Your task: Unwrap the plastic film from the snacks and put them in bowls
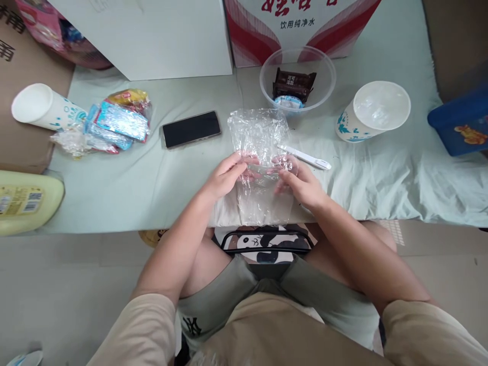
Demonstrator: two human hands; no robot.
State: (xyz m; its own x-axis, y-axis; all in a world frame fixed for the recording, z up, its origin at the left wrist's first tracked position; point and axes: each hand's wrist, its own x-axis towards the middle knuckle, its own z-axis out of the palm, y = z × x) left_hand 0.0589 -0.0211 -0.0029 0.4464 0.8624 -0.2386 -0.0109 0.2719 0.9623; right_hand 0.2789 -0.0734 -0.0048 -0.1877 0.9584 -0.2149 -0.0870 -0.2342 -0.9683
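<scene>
Plastic, clear and crinkled: one thin bag [261, 129], spread between the hands at the near edge of the pale green tablecloth [183, 195]. Likely almost weightless, limp, slippery, easily creased or torn; best pinched at both side edges, film kept lightly taut.

Left hand [227, 175]: fingers loosely curled, thumb near fingertips, film gripped between. Right hand [303, 182]: much the same at the opposite side, fingertips showing through the film; exact layers pinched, cannot tell.

Just beyond the right hand, a white utility knife [307, 157]. Left of the bag, a dark-screened smartphone [191, 129]. Farther back, a translucent plastic bowl [331, 84] holding brown-wrapped snacks [292, 81]; rightward, a paper cup [360, 119], upright.
</scene>
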